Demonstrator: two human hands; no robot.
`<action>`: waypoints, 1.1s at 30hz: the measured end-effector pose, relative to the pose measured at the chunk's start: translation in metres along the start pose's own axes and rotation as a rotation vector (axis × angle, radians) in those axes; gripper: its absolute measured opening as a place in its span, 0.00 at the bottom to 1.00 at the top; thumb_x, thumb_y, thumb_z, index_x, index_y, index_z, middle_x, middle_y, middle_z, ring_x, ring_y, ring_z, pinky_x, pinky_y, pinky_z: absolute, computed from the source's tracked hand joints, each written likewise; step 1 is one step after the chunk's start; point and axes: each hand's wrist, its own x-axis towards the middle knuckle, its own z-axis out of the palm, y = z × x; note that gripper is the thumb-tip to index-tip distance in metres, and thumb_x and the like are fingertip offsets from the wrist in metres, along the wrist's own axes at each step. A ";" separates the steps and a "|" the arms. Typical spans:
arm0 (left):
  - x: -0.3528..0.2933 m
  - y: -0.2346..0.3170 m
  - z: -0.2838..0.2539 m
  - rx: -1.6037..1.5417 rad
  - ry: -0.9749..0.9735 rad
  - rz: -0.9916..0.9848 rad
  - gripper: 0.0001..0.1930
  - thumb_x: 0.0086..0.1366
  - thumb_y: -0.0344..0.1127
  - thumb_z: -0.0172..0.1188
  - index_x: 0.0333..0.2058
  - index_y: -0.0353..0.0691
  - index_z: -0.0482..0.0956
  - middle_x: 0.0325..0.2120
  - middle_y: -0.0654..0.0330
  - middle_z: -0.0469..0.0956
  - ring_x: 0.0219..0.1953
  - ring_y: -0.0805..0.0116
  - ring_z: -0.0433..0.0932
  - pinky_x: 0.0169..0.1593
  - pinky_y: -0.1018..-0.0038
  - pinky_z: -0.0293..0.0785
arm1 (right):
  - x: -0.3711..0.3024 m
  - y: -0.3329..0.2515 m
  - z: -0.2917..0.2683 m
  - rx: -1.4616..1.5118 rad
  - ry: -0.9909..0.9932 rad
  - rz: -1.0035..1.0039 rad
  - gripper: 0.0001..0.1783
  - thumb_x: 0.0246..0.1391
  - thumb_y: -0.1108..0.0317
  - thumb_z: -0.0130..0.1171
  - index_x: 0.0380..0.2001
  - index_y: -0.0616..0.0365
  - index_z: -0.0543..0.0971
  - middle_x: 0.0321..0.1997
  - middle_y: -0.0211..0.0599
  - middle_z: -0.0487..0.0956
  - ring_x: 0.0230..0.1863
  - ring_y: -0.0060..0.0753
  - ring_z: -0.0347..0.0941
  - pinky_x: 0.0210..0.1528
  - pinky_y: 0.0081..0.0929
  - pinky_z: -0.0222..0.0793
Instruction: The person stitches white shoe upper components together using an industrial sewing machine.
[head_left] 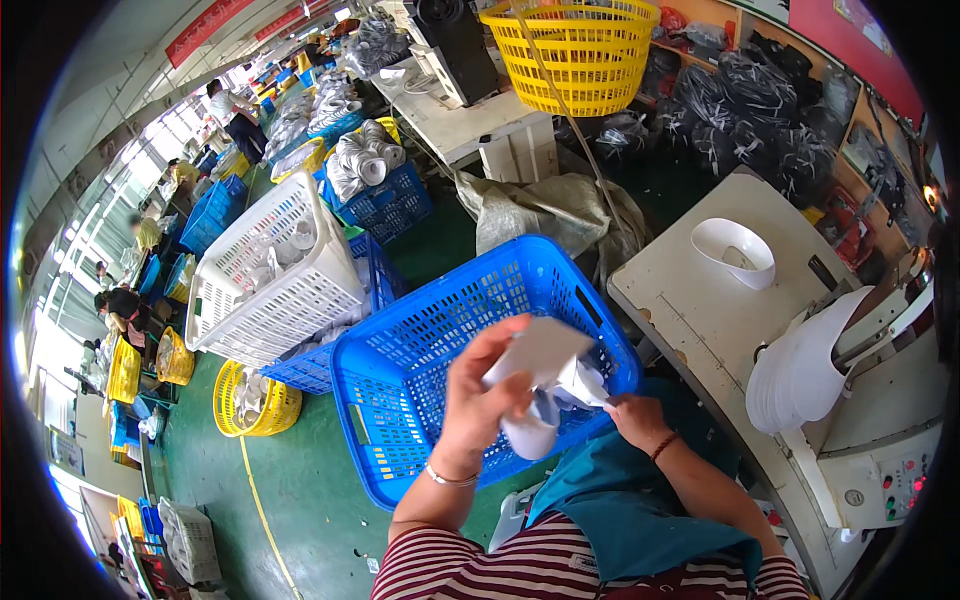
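Observation:
Over a blue plastic basket point(425, 322), my left hand point(472, 395) is closed round a pale, flat-looking piece point(545, 348), blurred by motion. My right hand point(640, 422) pinches the pointed end of a white folded piece point(582, 382) just to the right of it. Whether the two pieces are joined I cannot tell. A rounded white piece point(532, 430) shows below my left fingers; whether it is held or lies in the basket is unclear. On the worktable point(680, 300) to my right lies a white oval ring-shaped piece point(735, 253).
A stack of white curved pieces point(795, 370) hangs on the arm of a machine point(870, 480) at right. White point(280, 310) and yellow baskets point(255, 405) with white pieces stand left. A large yellow basket point(570, 60) and a sack point(540, 210) are ahead. People work far left.

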 end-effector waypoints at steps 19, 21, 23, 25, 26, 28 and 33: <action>0.003 -0.059 0.065 0.092 -0.513 -0.136 0.21 0.61 0.28 0.56 0.54 0.37 0.66 0.39 0.60 0.76 0.38 0.77 0.73 0.42 0.81 0.71 | -0.079 -0.044 -0.145 1.676 0.283 -0.166 0.24 0.59 0.53 0.46 0.46 0.64 0.69 0.32 0.41 0.77 0.32 0.34 0.75 0.36 0.29 0.71; 0.005 -0.058 0.068 -0.023 -0.675 -0.278 0.20 0.61 0.29 0.57 0.52 0.34 0.67 0.38 0.61 0.75 0.39 0.77 0.73 0.44 0.81 0.69 | -0.090 -0.039 -0.146 1.549 0.335 -0.089 0.20 0.57 0.57 0.50 0.44 0.64 0.70 0.31 0.40 0.77 0.32 0.32 0.76 0.35 0.28 0.72; 0.009 -0.054 0.076 -0.101 -0.792 -0.395 0.18 0.59 0.32 0.59 0.46 0.31 0.69 0.36 0.63 0.75 0.38 0.78 0.73 0.44 0.81 0.69 | -0.093 -0.044 -0.150 1.496 0.426 -0.032 0.10 0.52 0.69 0.56 0.35 0.64 0.75 0.31 0.37 0.78 0.30 0.28 0.76 0.33 0.23 0.71; 0.012 -0.052 0.084 -0.173 -0.795 -0.492 0.17 0.58 0.33 0.59 0.45 0.32 0.70 0.35 0.63 0.75 0.37 0.79 0.73 0.42 0.82 0.69 | -0.096 -0.043 -0.149 1.272 0.470 -0.077 0.09 0.51 0.69 0.55 0.34 0.64 0.75 0.30 0.36 0.78 0.29 0.26 0.75 0.32 0.22 0.70; 0.013 -0.052 0.087 -0.248 -0.795 -0.588 0.17 0.58 0.34 0.60 0.43 0.32 0.70 0.33 0.64 0.75 0.35 0.80 0.73 0.40 0.83 0.69 | -0.097 -0.041 -0.148 1.044 0.509 -0.118 0.09 0.51 0.70 0.55 0.33 0.64 0.75 0.29 0.35 0.78 0.27 0.25 0.74 0.31 0.20 0.68; 0.014 -0.054 0.093 -0.245 -0.786 -0.599 0.15 0.56 0.35 0.61 0.40 0.33 0.72 0.31 0.66 0.75 0.33 0.81 0.72 0.37 0.84 0.68 | -0.105 -0.032 -0.146 0.886 0.458 -0.130 0.08 0.48 0.71 0.55 0.31 0.64 0.75 0.25 0.33 0.77 0.25 0.21 0.71 0.28 0.19 0.65; 0.017 -0.045 0.102 0.068 -1.028 -0.414 0.09 0.54 0.33 0.63 0.29 0.33 0.77 0.21 0.68 0.74 0.26 0.84 0.70 0.29 0.85 0.67 | -0.131 -0.015 -0.156 1.064 0.462 0.016 0.07 0.43 0.72 0.57 0.27 0.65 0.76 0.21 0.35 0.76 0.22 0.22 0.70 0.26 0.20 0.63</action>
